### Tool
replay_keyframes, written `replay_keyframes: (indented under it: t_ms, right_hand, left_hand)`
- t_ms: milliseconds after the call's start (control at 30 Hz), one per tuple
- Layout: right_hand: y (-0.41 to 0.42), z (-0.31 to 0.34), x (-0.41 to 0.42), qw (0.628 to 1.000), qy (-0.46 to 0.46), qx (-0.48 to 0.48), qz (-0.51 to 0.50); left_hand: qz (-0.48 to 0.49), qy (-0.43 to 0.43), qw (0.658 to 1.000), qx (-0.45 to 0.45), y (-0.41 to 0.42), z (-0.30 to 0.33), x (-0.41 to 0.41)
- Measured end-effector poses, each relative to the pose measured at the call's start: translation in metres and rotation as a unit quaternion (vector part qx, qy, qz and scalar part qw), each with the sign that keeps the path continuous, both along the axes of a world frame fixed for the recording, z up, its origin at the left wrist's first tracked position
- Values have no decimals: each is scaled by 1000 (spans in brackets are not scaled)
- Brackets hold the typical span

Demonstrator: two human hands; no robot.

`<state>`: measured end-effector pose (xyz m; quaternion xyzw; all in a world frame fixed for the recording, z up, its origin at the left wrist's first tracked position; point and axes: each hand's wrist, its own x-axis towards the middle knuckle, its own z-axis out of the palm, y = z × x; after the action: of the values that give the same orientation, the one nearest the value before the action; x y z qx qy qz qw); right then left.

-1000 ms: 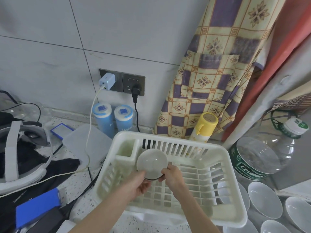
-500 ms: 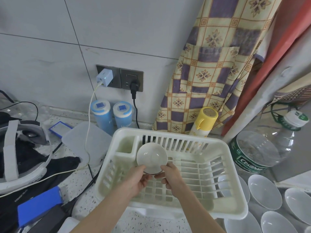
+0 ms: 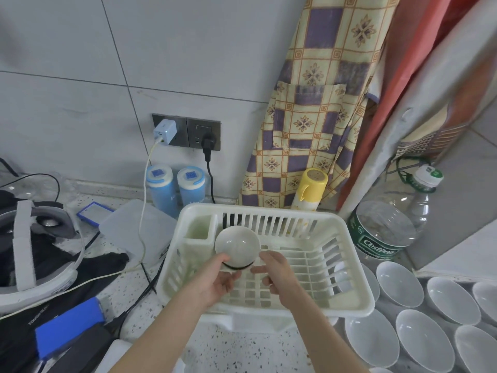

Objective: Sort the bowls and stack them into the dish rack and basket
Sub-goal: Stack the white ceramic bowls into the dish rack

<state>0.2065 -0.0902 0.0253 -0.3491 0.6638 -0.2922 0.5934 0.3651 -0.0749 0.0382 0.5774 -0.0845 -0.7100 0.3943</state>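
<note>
A small white bowl (image 3: 236, 244) with a dark foot ring stands tilted on its edge in the back left of the white dish rack (image 3: 359, 267), beside the rack's cutlery compartment (image 3: 200, 230). My left hand (image 3: 215, 281) holds the bowl's lower left edge, thumb in front and fingers curled beneath. My right hand (image 3: 279, 275) is just right of the bowl with fingers spread and nothing in it. Several white bowls (image 3: 399, 284) lie on the counter to the right of the rack.
A large water bottle (image 3: 387, 227) and a yellow-capped spray can (image 3: 309, 192) stand behind the rack. Two blue canisters (image 3: 174, 188), cables, a lidded plastic box (image 3: 134, 227), a headset (image 3: 32, 254) and dark gear crowd the left counter.
The bowl has settled lower against the rack floor near the compartment. My right hand has let go of it and opened; my left hand stays on the bowl.
</note>
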Motion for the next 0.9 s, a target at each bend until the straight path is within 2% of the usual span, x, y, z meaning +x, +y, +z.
replay_keyframes:
  t_ms: [167,367,633,767,900]
  right_hand:
    - [53,31,-27,987,-55,-122,-91]
    - [131,44,-65,952,-91,-172,-237]
    - [213,23,-119,919,-51,-130,-368]
    - [236,5,-145,905,-74,-78,-411]
    - [244,-6,-166,909,-117,-32,-400]
  left_hand:
    - [66,35,993,-89,29,22,0]
    - [-20,66,991,-111,76,30,-29]
    - [-179,45,983,-12,135,-1,-99]
    - [-223,19,974,34,163,-25,-126]
    - [-238,-40,969,59,178,-44,-153]
